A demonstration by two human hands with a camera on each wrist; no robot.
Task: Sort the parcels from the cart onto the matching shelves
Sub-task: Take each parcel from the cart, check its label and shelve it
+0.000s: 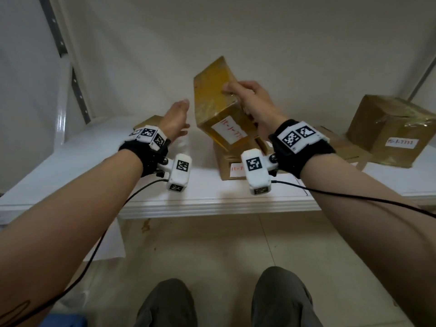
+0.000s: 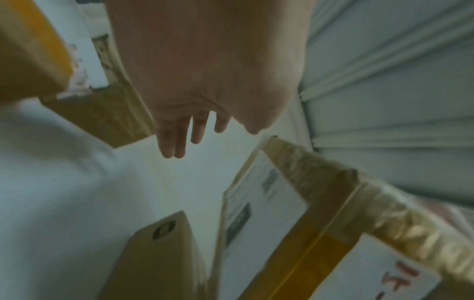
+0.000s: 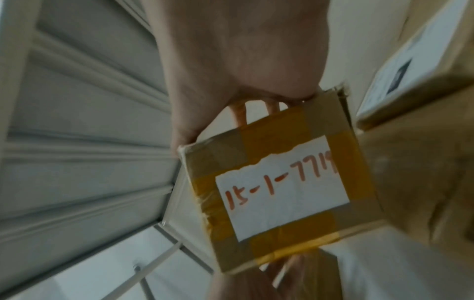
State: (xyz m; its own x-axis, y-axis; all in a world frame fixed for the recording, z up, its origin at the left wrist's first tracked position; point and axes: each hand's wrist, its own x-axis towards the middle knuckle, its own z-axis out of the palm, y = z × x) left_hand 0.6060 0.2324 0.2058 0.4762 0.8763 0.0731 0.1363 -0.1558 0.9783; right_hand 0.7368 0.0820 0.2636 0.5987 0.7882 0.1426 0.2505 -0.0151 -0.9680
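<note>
My right hand [image 1: 240, 97] grips a cardboard parcel [image 1: 219, 107] wrapped in yellow tape, tilted in the air above the white shelf [image 1: 207, 199]. Its white label carries red handwriting, plain in the right wrist view [image 3: 282, 192], where my fingers [image 3: 241, 113] curl over its far edge. My left hand [image 1: 179, 114] hovers just left of the parcel, fingers straight and holding nothing. In the left wrist view its fingers [image 2: 174, 140] point out over the shelf, with the parcel's yellow corner [image 2: 30, 50] at the upper left.
A labelled box [image 1: 236, 166] sits on the shelf under the held parcel. A small box [image 1: 151, 121] lies behind my left wrist. A large taped box [image 1: 391, 133] and a flat one [image 1: 342, 147] stand at the right. A metal upright [image 1: 63, 57] rises at the left.
</note>
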